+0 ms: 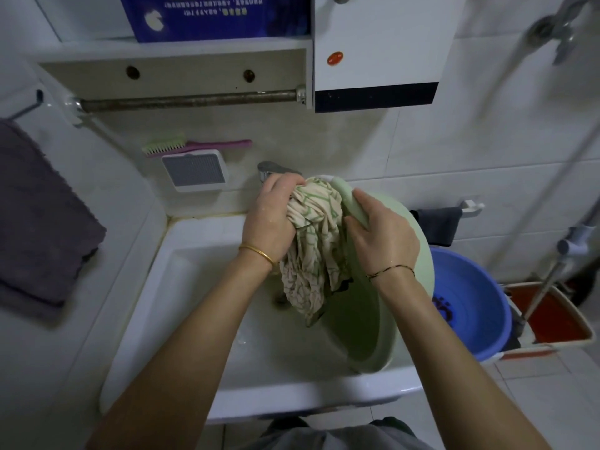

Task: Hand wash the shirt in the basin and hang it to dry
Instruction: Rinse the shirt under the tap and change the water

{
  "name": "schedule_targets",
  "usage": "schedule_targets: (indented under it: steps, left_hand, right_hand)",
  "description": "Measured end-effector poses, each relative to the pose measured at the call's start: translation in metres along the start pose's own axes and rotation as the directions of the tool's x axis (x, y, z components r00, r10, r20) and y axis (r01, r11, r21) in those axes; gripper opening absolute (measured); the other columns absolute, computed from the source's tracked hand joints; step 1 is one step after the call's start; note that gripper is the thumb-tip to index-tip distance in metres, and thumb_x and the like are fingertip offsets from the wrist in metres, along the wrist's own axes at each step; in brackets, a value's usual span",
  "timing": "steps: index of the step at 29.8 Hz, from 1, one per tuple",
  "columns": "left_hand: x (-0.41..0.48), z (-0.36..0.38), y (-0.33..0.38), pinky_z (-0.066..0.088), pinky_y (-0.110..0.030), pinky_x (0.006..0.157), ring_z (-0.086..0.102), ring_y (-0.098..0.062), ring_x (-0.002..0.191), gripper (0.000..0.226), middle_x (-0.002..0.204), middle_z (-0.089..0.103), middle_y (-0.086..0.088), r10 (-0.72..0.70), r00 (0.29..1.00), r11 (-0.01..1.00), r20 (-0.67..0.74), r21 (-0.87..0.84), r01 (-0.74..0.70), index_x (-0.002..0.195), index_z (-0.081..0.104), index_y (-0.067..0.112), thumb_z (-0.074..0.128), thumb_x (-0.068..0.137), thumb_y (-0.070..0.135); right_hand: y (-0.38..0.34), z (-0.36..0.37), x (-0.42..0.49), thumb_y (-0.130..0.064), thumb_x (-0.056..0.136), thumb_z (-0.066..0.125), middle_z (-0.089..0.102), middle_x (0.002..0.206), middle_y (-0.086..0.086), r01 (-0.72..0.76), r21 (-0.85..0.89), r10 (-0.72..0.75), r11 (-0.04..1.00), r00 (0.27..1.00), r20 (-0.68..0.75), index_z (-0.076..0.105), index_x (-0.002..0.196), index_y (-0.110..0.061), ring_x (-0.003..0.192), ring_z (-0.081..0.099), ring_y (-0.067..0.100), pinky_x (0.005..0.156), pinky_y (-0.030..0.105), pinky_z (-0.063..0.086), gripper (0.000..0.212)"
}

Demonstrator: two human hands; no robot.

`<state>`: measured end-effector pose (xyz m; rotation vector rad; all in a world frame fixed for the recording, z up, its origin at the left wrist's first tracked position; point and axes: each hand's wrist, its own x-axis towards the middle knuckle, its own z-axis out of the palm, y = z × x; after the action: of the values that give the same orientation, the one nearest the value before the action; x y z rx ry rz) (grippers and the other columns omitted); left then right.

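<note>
The cream, green-lined shirt (311, 251) hangs bunched and wet, its long axis running from the raised far rim of the pale green basin (367, 323) down toward the drain of the white sink (201, 280). The basin stands tipped on its side in the sink, with its opening turned left. The left hand (272, 216) has its fingers curled tight round the shirt's top. The right hand (383, 235) grips the basin's raised rim just beside it.
</note>
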<state>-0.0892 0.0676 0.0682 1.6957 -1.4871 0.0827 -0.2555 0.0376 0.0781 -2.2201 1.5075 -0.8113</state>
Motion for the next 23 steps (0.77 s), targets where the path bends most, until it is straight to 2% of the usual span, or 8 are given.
schedule_targets:
  steps: [16,23]
  left_hand:
    - [0.0,0.0,0.008,0.034,-0.015,0.077,0.044,-0.007,0.093,0.038,0.108,0.052,-0.005,0.008,1.0,1.0,-0.024,-0.011,-0.008,0.109,0.059,0.013,0.054,0.078,-0.008]
    - [0.003,0.002,0.01,0.032,-0.009,0.076,0.041,-0.003,0.09,0.035,0.106,0.053,-0.004,0.02,0.999,1.0,-0.046,0.007,-0.02,0.108,0.059,0.012,0.053,0.079,-0.007]
  right_hand:
    - [0.004,-0.01,-0.002,-0.031,0.096,0.048,0.062,0.121,0.0,0.021,-0.006,-0.021,1.0,0.999,-0.028,0.041,0.14,-0.028,0.108,0.056,0.024,0.074,0.03,0.039,0.045]
    - [0.007,-0.012,-0.001,-0.031,0.095,0.048,0.061,0.124,-0.001,0.028,0.005,-0.028,1.0,0.999,-0.043,0.041,0.14,-0.029,0.111,0.055,0.023,0.08,0.032,0.042,0.045]
